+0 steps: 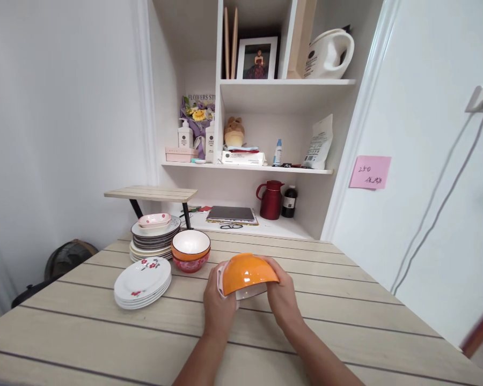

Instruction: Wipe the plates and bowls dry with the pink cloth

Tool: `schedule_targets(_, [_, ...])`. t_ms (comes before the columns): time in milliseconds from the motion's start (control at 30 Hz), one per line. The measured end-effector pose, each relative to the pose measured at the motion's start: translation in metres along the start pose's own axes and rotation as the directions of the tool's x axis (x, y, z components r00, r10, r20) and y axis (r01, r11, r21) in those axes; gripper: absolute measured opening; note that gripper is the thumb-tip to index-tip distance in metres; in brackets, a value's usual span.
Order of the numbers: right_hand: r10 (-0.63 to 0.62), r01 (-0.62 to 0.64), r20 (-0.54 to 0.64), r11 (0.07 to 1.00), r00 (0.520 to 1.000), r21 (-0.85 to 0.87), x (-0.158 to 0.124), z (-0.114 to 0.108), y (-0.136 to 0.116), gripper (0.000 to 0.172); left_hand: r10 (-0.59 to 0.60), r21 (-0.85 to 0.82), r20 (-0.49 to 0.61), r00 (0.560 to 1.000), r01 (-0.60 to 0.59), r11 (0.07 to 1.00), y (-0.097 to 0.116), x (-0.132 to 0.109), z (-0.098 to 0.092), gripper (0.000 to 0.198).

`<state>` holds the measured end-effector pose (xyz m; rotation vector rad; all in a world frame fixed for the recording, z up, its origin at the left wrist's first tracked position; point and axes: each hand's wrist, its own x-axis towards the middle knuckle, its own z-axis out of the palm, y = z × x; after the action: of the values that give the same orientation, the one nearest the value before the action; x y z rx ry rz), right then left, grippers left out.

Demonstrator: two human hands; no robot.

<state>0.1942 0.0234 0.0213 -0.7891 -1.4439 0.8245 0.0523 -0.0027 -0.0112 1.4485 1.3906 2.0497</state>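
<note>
An orange bowl (247, 272) is held tilted, its outside up and its white inside partly showing below, above the wooden table. My left hand (219, 303) grips its left side with a pale cloth (220, 280) between the fingers and the rim. Around the right side of the bowl my right hand (280, 292) is closed, fingers on the far side. To the left stands a stack of bowls (191, 261), an orange one with a white inside on top of a red patterned one. Nearer me is a pile of white plates with red flowers (143, 281).
Behind them rises a taller plate stack (155, 238) with a small pink dish (154, 220) on top, close to a raised wooden stand (151, 194). At the back are a laptop (231, 213), glasses (231, 227), a red jug (271, 201) and a dark bottle (290, 202).
</note>
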Motion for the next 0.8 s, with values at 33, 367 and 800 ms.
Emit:
schedule_targets(33, [0.022,-0.022,-0.004,0.998,1.0,0.059,-0.002,0.005,-0.002,0.031,-0.027,-0.053,-0.007,1.0,0.027,0.998,0.001,0.0,0.0,0.032])
schedule_targets(367, [0.148,-0.151,0.036,0.977,0.988,0.147,-0.006,0.02,0.002,0.033,-0.085,-0.092,-0.07,0.994,0.079,0.993,-0.004,-0.003,-0.001,0.032])
schedule_targets(800, [-0.147,0.142,0.01,0.927,0.989,-0.348,-0.001,-0.005,0.0,0.058,0.079,0.457,0.042,0.996,-0.09,0.885,0.0,-0.004,-0.001,0.053])
